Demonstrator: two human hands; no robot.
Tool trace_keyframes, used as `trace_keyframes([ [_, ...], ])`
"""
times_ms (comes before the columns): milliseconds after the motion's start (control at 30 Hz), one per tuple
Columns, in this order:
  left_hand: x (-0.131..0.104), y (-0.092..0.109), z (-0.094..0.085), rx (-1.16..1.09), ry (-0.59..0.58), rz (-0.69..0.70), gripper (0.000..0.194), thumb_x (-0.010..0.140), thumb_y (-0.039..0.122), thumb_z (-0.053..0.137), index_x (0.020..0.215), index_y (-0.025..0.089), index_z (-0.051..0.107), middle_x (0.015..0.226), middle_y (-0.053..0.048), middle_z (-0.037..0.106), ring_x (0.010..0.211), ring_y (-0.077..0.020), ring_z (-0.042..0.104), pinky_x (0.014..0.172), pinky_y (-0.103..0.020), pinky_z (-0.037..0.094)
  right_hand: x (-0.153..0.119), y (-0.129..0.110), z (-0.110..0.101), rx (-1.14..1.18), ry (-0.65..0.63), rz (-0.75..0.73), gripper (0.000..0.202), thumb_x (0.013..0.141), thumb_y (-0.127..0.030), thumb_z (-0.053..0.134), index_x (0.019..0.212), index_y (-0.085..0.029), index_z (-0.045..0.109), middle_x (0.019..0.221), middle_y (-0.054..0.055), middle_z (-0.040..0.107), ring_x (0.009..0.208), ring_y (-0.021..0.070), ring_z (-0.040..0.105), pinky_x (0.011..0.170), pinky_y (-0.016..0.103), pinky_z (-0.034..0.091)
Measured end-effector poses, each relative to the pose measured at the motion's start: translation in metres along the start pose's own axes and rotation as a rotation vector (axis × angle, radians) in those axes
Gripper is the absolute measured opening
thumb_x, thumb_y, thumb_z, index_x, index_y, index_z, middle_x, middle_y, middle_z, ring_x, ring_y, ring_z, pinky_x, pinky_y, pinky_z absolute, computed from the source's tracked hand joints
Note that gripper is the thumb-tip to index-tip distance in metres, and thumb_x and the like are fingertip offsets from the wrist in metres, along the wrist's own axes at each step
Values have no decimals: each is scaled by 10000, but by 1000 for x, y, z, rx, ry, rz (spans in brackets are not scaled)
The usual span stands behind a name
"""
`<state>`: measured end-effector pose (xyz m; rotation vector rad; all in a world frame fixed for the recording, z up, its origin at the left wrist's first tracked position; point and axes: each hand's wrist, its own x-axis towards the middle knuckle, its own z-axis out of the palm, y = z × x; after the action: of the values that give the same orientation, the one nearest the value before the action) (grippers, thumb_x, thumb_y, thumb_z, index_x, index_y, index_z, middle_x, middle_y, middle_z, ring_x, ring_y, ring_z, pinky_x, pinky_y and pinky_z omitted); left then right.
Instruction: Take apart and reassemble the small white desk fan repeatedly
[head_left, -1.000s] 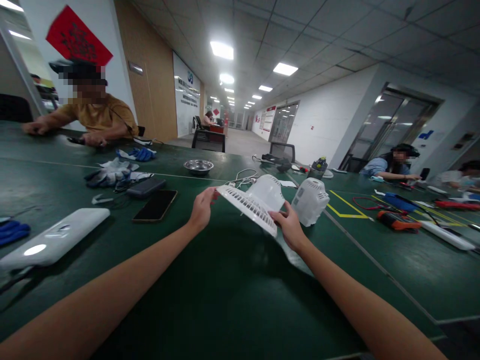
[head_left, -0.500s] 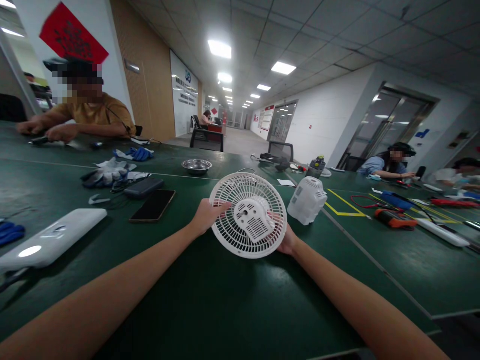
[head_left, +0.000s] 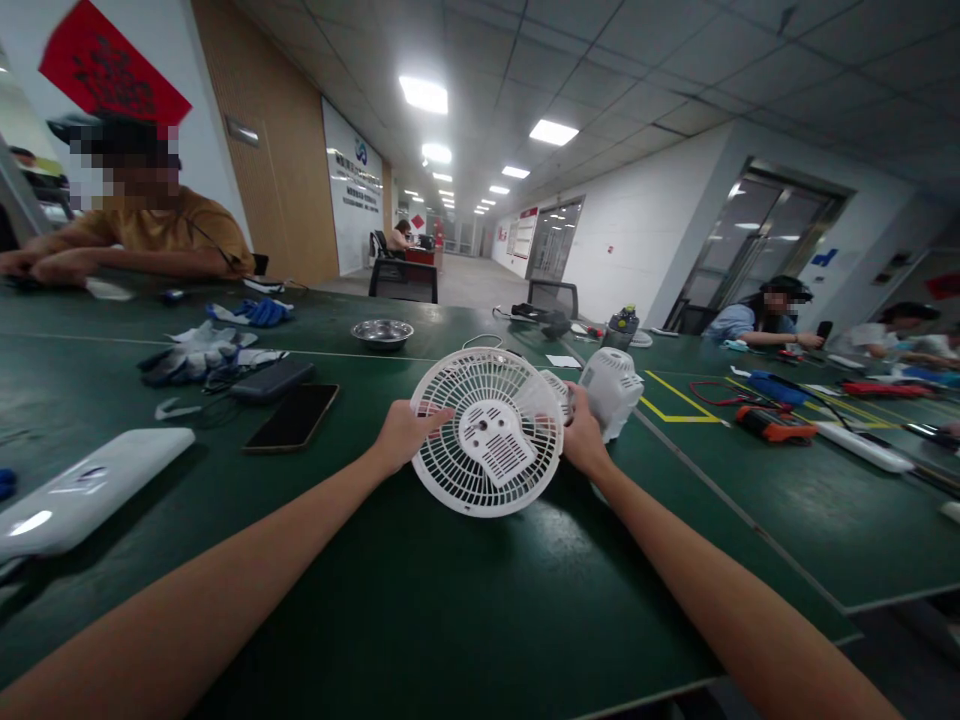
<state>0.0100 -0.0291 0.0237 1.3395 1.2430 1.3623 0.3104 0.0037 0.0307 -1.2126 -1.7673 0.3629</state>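
A round white fan grille (head_left: 499, 480) is held up over the green table, its slotted centre plate facing me. My left hand (head_left: 405, 435) grips its left rim, thumb over the front. Just right of the grille, my right hand (head_left: 586, 435) is closed around a white part (head_left: 553, 388), which is partly hidden behind the grille. Close behind that hand stands a translucent white housing (head_left: 613, 390) on the table.
On the left lie a phone (head_left: 292, 418), a dark case (head_left: 272, 379), gloves (head_left: 199, 355) and a white device (head_left: 97, 490). A metal bowl (head_left: 382, 333) sits ahead. To the right are a bottle (head_left: 622, 326) and an orange meter (head_left: 775, 424). People sit at both sides.
My right hand has moved from behind the grille to its right side, with a white part now showing there. The whole view has shifted slightly.
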Motion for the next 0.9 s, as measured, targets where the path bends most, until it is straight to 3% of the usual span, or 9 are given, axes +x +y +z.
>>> trace_keyframes([
  [100,-1,0,-2,-7,13,-65,346,676,366,786,880,95,717,811,-117,745,709,-245,710,637,-367,579,6,18,-12,-287,35,-69,641,710,-351,676,1305,-257,456,1157,98,565,1100,308,533,970,476,418],
  [267,0,3,-8,2,-11,-93,328,677,361,787,872,105,720,813,-105,747,711,-236,708,636,-344,572,8,25,-10,-439,3,-111,568,722,-310,651,1265,-240,498,1079,90,533,1020,272,544,950,432,431],
  [333,2,1,-10,-2,-32,-95,318,678,363,786,855,107,720,825,-102,747,716,-222,704,656,-332,570,11,20,-14,-476,85,-152,511,740,-332,632,1226,-219,523,1102,106,520,1042,279,526,969,444,406],
  [467,5,-4,-14,-22,-65,-100,327,685,381,778,856,111,716,837,-103,745,744,-220,703,695,-341,567,19,12,-38,-554,410,-193,549,733,-351,620,1250,-218,489,1276,132,445,1234,315,396,1043,480,303],
  [600,7,-9,-14,-1,-71,-78,328,687,390,772,857,114,719,836,-109,744,741,-224,703,698,-353,563,25,35,-59,-483,566,14,760,661,-360,661,1345,-210,369,1343,158,423,1262,341,389,1033,501,307],
  [700,8,-10,-14,15,-52,-80,316,682,379,775,853,119,722,829,-106,744,723,-217,699,682,-345,559,26,65,-58,-251,423,290,900,585,-421,730,1349,-195,311,1222,152,547,1103,324,545,927,466,426],
  [767,9,-11,-14,22,-59,-78,313,689,379,769,860,121,724,821,-101,743,710,-214,696,670,-344,557,26,80,-53,-198,307,413,868,540,-431,768,1279,-182,384,1153,153,596,1025,324,591,874,467,458],
  [833,10,-12,-14,9,-60,-70,307,690,376,769,854,120,724,816,-98,742,706,-210,693,673,-342,555,26,89,-48,-203,301,447,804,500,-429,796,1188,-188,457,1130,154,614,1009,328,601,866,472,463],
  [900,11,-13,-14,-6,-48,-59,300,681,370,776,836,118,723,809,-95,741,707,-205,690,679,-337,554,28,91,-45,-202,381,432,749,476,-445,805,1114,-204,495,1121,140,624,1014,324,602,881,472,460],
])
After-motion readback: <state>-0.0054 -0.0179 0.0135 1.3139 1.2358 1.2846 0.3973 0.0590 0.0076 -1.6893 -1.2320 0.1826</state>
